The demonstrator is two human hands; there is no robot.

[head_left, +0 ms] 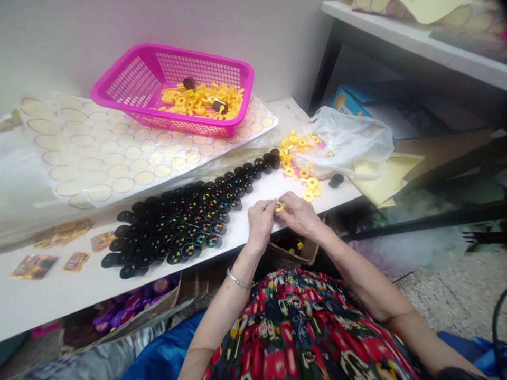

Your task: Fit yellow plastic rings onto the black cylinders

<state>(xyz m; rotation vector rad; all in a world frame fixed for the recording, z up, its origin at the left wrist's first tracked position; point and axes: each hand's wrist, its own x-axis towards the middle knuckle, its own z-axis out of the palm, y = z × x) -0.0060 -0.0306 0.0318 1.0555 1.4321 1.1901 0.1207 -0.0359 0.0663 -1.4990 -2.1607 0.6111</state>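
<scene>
My left hand (260, 220) and my right hand (300, 215) meet over the front edge of the white table. Between their fingertips is a small yellow ring-shaped plastic piece (280, 206) with a dark centre. The thumb and fingers of each hand are pinched on it; part of it is hidden. To the left stand many round black caps (190, 231) in tight rows, with small coloured bits showing in them. Beyond my right hand lie loose yellow ring pieces (304, 172), and a single black cap (336, 181) rests to their right.
A pink basket (119, 100) with yellow pieces and dark caps stands at the back on sheets of round stickers (132, 168). A plastic bag (348, 137) and yellow paper (382, 182) lie right. Small picture packets (35, 266) are at left. Below sits an open cardboard box (311, 252).
</scene>
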